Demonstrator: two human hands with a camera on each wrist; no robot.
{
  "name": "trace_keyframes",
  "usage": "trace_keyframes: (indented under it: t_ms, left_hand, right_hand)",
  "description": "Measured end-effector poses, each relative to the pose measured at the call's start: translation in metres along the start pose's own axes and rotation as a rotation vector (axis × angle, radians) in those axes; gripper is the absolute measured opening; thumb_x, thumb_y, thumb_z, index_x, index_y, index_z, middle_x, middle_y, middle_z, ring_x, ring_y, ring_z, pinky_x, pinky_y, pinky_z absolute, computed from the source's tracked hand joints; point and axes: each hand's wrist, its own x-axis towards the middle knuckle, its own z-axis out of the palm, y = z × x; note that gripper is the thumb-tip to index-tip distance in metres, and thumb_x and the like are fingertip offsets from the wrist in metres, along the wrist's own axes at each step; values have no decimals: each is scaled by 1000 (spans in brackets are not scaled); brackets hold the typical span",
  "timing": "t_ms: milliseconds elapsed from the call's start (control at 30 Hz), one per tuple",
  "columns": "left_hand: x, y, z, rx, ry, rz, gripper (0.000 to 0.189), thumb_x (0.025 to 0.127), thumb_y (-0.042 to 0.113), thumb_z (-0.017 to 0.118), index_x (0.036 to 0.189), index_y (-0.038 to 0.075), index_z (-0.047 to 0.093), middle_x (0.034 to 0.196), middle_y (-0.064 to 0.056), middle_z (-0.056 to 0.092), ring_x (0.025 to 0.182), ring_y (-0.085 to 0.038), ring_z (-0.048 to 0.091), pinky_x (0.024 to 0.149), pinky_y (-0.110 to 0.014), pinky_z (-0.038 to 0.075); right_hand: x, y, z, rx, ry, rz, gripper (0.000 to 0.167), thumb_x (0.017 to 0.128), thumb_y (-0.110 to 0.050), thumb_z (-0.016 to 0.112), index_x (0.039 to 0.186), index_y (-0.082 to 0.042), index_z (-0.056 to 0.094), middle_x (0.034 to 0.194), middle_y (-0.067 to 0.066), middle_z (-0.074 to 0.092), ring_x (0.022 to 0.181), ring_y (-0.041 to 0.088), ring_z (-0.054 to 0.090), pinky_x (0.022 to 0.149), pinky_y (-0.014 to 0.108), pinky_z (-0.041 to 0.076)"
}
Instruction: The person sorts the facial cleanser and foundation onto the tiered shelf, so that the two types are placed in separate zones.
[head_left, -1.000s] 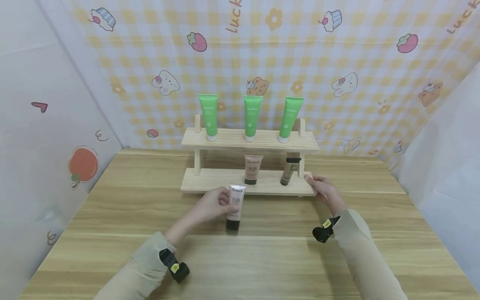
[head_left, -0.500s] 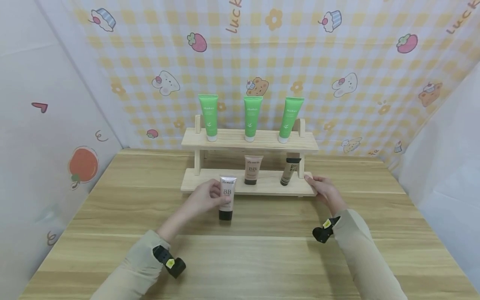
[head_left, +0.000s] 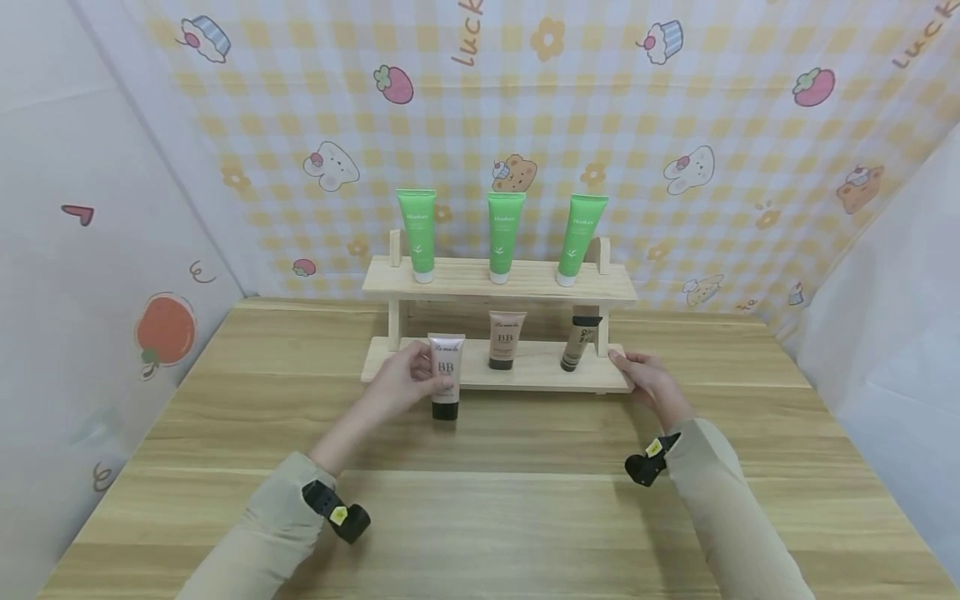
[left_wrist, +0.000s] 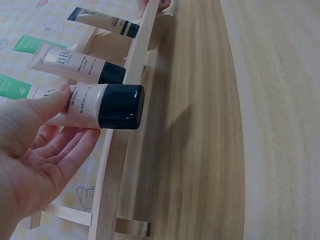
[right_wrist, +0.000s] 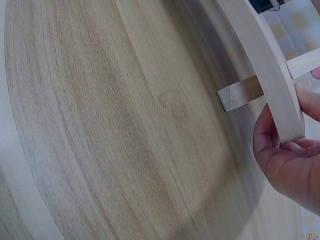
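My left hand (head_left: 405, 382) pinches a pale pink BB cream tube (head_left: 446, 387) with a black cap, cap end down. It is at the front left of a two-tier wooden shelf (head_left: 408, 354); in the left wrist view the thumb lies across the tube's front. On the lower tier stand another pink BB cream tube (head_left: 506, 337) in the middle and a slimmer brownish tube with black ends (head_left: 578, 343), tilted, at the right. With thumb and curled fingers, my right hand (head_left: 651, 385) grips the lower tier's right end.
Above, the upper tier (head_left: 457, 275) bears a green tube (head_left: 420, 233) at the left, a green tube (head_left: 505, 233) in the middle and a leaning green tube (head_left: 580, 237) at the right. A patterned cloth (head_left: 450, 125) hangs behind the wooden table (head_left: 525, 517).
My left hand has carried the pink BB cream tube left and up toward the lower tier's front left. The right hand keeps its grip on the shelf end.
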Motion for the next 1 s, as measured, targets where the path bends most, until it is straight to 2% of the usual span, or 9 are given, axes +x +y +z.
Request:
trace_keyframes:
  t_ms: [200,333,433,500,633,833,1000]
  left_hand:
    - [2,0,-4,-1,17,11,48,79,23,71,116,0,51,104,-16,63,96,-26,61,79,-33,54]
    - [4,1,-7,0,37,7,47,79,24,71,114,0,50,104,-17,63,96,-27,61,79,-34,54]
    - [4,1,-9,-7,52,-3,46,80,24,70,114,1,50,104,-17,63,97,-27,61,79,-33,54]
    - [5,2,-11,-16,61,2,45,81,24,69,114,1,49,104,-17,62,97,-27,60,78,-33,53]
    - [6,3,-13,-47,87,38,41,82,20,68,113,1,48,105,-18,63,96,-27,60,77,-32,53]
    - [9,2,-16,-57,131,78,37,82,21,68,108,3,48,105,-17,64,96,-27,61,77,-33,53]
    - [12,-2,-16,-90,170,100,41,82,20,67,114,3,48,106,-18,62,98,-28,60,82,-37,53]
  right_hand:
    - [0,0,0,-1,-1,-2,73,95,-34,41,143,7,5,145,27,22,113,20,47,106,35,38]
    - [0,0,-1,-8,0,-7,73,95,-34,42,142,8,6,143,26,27,94,9,53,90,24,48]
    - [0,0,-2,2,-3,-16,73,95,-33,43,142,9,7,135,23,35,80,1,53,76,16,50]
    - [1,0,-2,11,-2,-20,72,95,-32,44,142,9,9,128,19,40,75,-2,53,71,14,50]
    - [0,1,-2,12,-3,-25,72,94,-32,45,141,10,10,120,14,45,73,-2,53,70,14,50]
    - [0,1,-3,7,2,-22,73,94,-33,45,141,10,10,122,14,44,73,-2,52,69,13,49]
    - [0,1,-2,21,2,-32,71,94,-31,45,141,10,11,114,10,46,72,-3,52,67,12,49]
